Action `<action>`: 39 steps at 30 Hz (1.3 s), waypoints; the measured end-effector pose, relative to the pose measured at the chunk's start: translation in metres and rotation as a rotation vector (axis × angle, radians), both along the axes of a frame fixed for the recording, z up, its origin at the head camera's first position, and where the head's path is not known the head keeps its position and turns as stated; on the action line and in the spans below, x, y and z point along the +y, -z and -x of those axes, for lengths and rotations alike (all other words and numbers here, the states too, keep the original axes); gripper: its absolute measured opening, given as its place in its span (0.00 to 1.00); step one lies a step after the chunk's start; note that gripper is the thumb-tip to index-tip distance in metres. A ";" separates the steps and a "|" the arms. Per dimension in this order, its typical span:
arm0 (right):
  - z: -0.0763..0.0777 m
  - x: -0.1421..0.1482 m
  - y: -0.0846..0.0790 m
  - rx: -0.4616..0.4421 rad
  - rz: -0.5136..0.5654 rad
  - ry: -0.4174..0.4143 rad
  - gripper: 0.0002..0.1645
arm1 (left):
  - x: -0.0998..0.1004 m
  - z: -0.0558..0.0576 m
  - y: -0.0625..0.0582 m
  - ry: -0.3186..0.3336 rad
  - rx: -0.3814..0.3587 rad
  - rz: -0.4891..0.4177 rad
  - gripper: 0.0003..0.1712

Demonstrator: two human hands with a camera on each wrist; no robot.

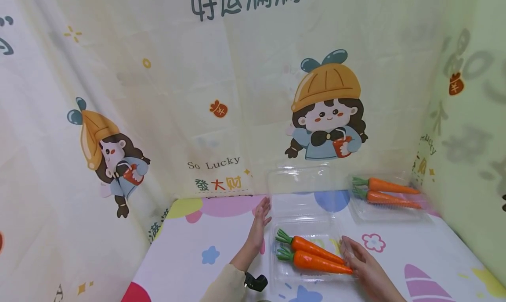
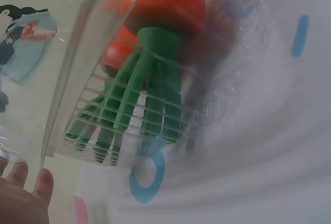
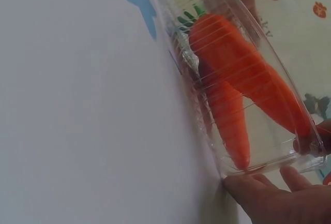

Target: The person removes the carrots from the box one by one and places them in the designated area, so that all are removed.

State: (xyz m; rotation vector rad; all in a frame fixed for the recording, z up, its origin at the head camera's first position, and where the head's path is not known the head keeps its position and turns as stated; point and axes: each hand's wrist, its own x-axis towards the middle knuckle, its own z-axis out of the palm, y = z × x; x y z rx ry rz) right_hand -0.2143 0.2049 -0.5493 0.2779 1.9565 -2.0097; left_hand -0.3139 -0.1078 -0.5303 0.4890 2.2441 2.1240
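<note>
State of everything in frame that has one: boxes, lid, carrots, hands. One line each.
Front clear box: open
Front lid: raised behind the box
Front carrots: two, lying inside, green ends left
Rear clear box: holding carrots; open or closed unclear
Rear carrots: two, lying inside, green ends left
Left hand: fingers extended by the lid's left edge; contact unclear
Right hand: holding the front box's right side

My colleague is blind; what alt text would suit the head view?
Two carrots lie in an open clear box on a patterned table; a person's right hand grips the box's right side, and the left hand is near its raised lid. Behind, to the right, another clear box holds two more carrots.
</note>
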 end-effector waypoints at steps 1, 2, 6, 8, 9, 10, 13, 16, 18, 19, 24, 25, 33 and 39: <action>-0.001 0.000 0.000 -0.006 -0.001 0.004 0.44 | 0.000 0.000 0.001 -0.001 -0.004 -0.005 0.37; -0.002 0.000 0.000 -0.007 -0.005 0.002 0.44 | 0.000 0.000 0.002 -0.003 -0.006 -0.009 0.37; -0.005 0.000 0.000 -0.015 -0.021 0.003 0.44 | 0.001 -0.002 0.005 -0.017 -0.016 -0.003 0.36; -0.006 0.001 0.000 -0.015 -0.026 -0.001 0.44 | 0.001 -0.003 0.006 -0.021 -0.012 0.004 0.36; -0.006 0.001 0.000 -0.018 -0.027 -0.003 0.44 | 0.001 -0.003 0.006 -0.020 -0.011 0.007 0.36; -0.007 0.002 0.000 -0.023 -0.028 0.000 0.45 | 0.002 -0.003 0.007 -0.020 -0.010 0.010 0.36; -0.009 0.003 0.001 -0.032 -0.045 -0.003 0.45 | 0.002 -0.004 0.009 -0.011 -0.008 0.017 0.36; -0.011 0.003 0.002 -0.040 -0.052 0.000 0.45 | 0.002 -0.005 0.012 0.004 -0.020 0.019 0.36; -0.012 0.003 0.003 -0.034 -0.045 -0.005 0.45 | 0.001 -0.006 0.014 0.014 -0.031 0.017 0.36; -0.012 0.003 0.003 -0.032 -0.039 -0.003 0.45 | 0.000 -0.006 0.016 0.018 -0.039 0.019 0.37; -0.014 0.002 0.004 -0.023 -0.021 0.006 0.45 | -0.003 -0.005 0.025 0.041 -0.091 0.036 0.39; -0.015 0.002 0.004 -0.025 -0.021 0.009 0.45 | -0.003 -0.005 0.027 0.043 -0.099 0.038 0.39; -0.015 0.000 0.003 -0.030 -0.018 0.008 0.45 | -0.001 -0.009 0.030 0.019 -0.117 0.092 0.39; -0.015 0.001 0.003 -0.026 -0.015 0.001 0.45 | -0.001 -0.009 0.031 0.011 -0.104 0.120 0.40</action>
